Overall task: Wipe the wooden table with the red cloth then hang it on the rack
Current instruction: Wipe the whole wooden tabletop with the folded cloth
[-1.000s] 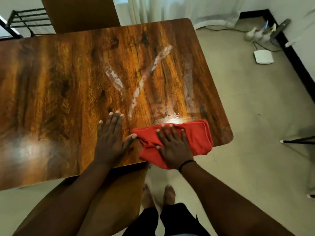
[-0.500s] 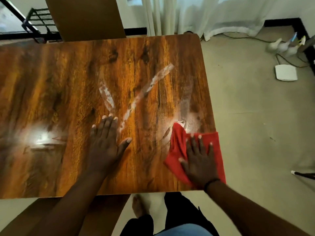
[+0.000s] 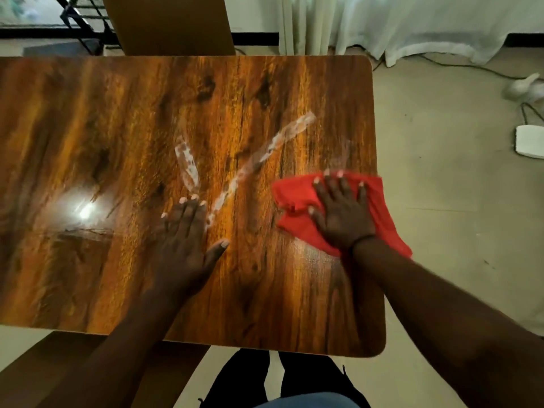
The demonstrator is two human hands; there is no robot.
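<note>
The wooden table [image 3: 117, 128] fills most of the view, glossy with dark grain. Whitish smear streaks [image 3: 265, 151] cross its middle. The red cloth [image 3: 294, 192] lies crumpled at the table's right edge, part of it hanging past the edge. My right hand [image 3: 343, 213] presses flat on the cloth, fingers spread. My left hand [image 3: 188, 231] rests flat on the bare wood left of the cloth, fingers apart, holding nothing. A black metal rack [image 3: 85, 22] shows at the top left beyond the table.
A brown chair back [image 3: 170, 22] stands at the table's far side and another chair seat [image 3: 44, 369] sits at the near left. White curtains [image 3: 382, 22], cables and a white box [image 3: 530, 141] lie on the floor to the right.
My right hand has slid the red cloth from the near edge rightward and then away from me along the table's right edge. My left hand stays flat on the wood.
</note>
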